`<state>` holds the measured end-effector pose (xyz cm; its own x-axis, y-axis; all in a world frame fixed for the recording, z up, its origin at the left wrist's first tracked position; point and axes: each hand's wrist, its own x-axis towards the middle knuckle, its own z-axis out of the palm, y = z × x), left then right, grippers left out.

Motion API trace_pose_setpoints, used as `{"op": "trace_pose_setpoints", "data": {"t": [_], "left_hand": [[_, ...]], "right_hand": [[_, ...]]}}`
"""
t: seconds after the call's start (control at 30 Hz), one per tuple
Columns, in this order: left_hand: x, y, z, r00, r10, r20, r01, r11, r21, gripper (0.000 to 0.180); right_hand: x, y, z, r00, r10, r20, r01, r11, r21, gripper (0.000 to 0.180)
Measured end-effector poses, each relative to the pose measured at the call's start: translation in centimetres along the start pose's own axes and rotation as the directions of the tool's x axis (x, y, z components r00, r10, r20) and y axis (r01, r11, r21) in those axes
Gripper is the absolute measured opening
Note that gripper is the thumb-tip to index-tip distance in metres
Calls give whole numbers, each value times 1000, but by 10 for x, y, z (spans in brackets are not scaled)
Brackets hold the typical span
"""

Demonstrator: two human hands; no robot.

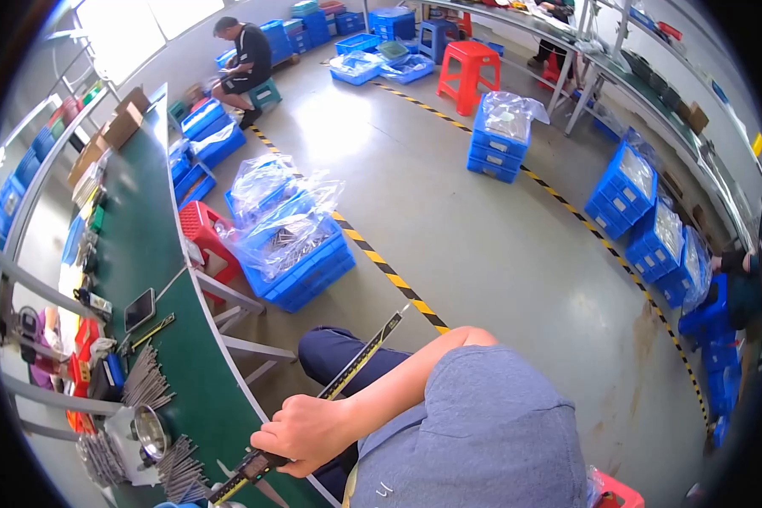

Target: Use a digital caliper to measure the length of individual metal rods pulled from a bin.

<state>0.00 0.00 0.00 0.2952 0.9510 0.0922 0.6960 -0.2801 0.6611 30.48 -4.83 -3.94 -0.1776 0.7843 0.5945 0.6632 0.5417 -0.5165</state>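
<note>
Caliper [359, 361] inside right hand [307, 433] (aslant)

Right hand [306, 433] curled, elbow [470, 339] bent

Shirt [406, 461] is matte grey-blue w/ short, loose slv. [504, 406] & sm. white mark [384, 489]; trousers [320, 354] dk. navy; R forearm [402, 383] & hand [311, 432] bare.

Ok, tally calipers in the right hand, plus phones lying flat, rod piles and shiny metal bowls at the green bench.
Caliper in the right hand: 1
Phone lying flat: 1
Rod piles: 3
Shiny metal bowl: 1
Total: 6
</note>
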Motion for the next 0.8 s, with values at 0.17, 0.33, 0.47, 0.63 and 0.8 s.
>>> {"op": "trace_pose_setpoints", "data": {"t": [0.17,0.33,0.47,0.63,0.8], "left_hand": [[-14,17,-8,884,-410,-224,289,857,-427,27],[-16,-18,-55,811,-530,-248,331,766,-551,24],[-20,-1,-20,800,-457,-390,206,818,-537,29],[-20,18,-12,895,-331,-300,156,861,-484,31],[-24,16,3,826,-101,-554,-83,951,-297,34]], "right_hand": [[-41,25,-18,997,72,6,-72,997,-38,35],[-54,36,-52,988,123,95,-121,992,-22,39],[-58,45,-71,937,286,199,-283,958,-47,40],[-55,56,-74,938,254,236,-215,960,-179,40],[-47,62,-78,923,309,229,-298,951,-82,34]]}}
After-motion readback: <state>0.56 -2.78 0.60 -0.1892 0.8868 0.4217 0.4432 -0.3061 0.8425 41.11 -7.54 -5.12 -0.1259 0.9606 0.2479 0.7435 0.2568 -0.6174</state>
